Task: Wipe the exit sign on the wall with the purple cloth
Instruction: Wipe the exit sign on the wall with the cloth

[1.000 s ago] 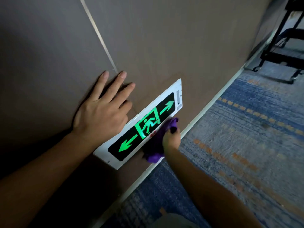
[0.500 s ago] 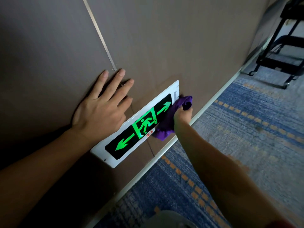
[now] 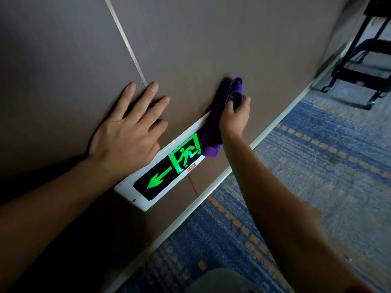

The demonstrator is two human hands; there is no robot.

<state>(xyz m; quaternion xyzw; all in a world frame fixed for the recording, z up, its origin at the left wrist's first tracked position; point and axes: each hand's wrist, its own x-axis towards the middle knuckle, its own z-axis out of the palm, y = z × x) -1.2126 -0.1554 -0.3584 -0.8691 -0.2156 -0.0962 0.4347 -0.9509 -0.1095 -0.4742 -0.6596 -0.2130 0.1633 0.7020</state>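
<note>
The exit sign (image 3: pixel 160 176) is a white-framed black panel with a glowing green arrow and running figure, mounted low on the brown wall (image 3: pixel 190 39). My right hand (image 3: pixel 234 117) grips the bunched purple cloth (image 3: pixel 213 127) and presses it over the sign's right end, hiding the right arrow. The cloth's top reaches onto the wall above the sign. My left hand (image 3: pixel 127 132) lies flat on the wall with fingers spread, just above the sign's left half, holding nothing.
A white skirting strip (image 3: pixel 273 125) runs along the wall's foot. Blue and grey patterned carpet (image 3: pixel 306 176) covers the floor to the right. A black wheeled metal stand (image 3: pixel 364 66) is at the upper right. A metal seam (image 3: pixel 127 41) crosses the wall.
My right hand has swept the purple cloth from the sign's lower middle edge rightward and up over its right end. The left hand has stayed flat on the wall.
</note>
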